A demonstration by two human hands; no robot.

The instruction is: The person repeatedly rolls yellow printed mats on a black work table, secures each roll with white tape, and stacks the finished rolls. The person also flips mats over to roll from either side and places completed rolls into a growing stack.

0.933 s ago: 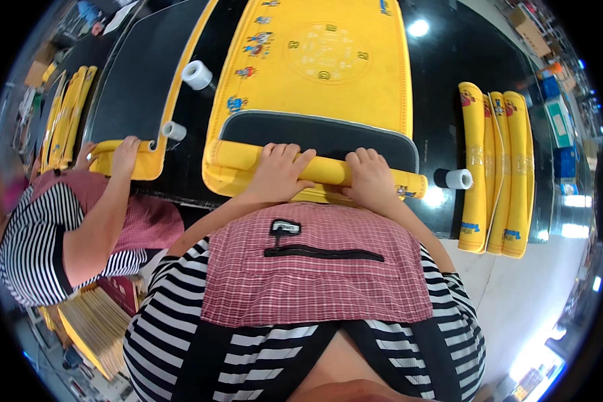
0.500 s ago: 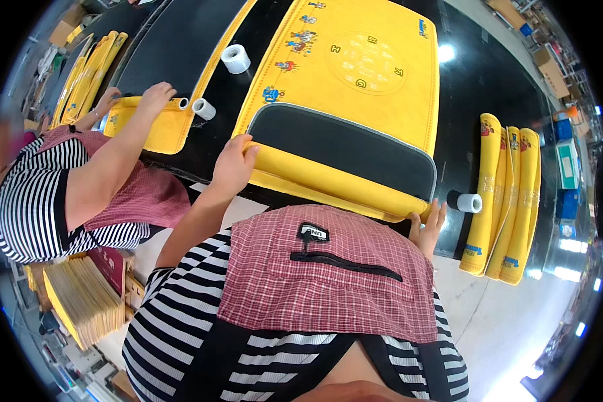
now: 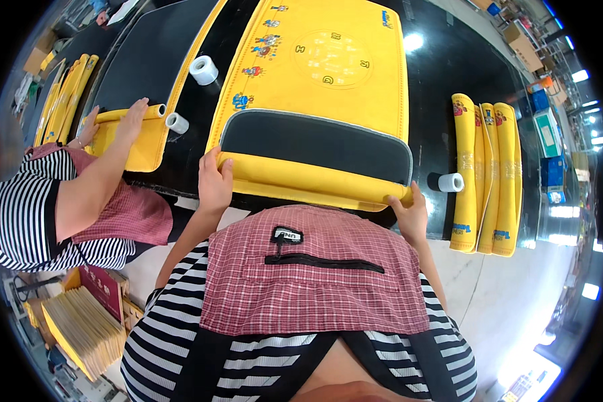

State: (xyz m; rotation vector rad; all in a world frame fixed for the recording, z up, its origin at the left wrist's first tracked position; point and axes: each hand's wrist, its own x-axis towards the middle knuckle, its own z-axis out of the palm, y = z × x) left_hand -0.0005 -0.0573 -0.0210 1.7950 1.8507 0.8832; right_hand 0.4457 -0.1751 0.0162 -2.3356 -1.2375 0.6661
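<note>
Glossy black worktable (image 3: 442, 87) fills the top of the frame, with a big yellow mat (image 3: 321, 74) lying centre, its near end folded back showing the black underside. Left hand (image 3: 213, 182) and right hand (image 3: 409, 213) both have fingers curled over that folded edge. Tape roll (image 3: 204, 70) upper left, rolled yellow mats (image 3: 486, 174) at right.
</note>
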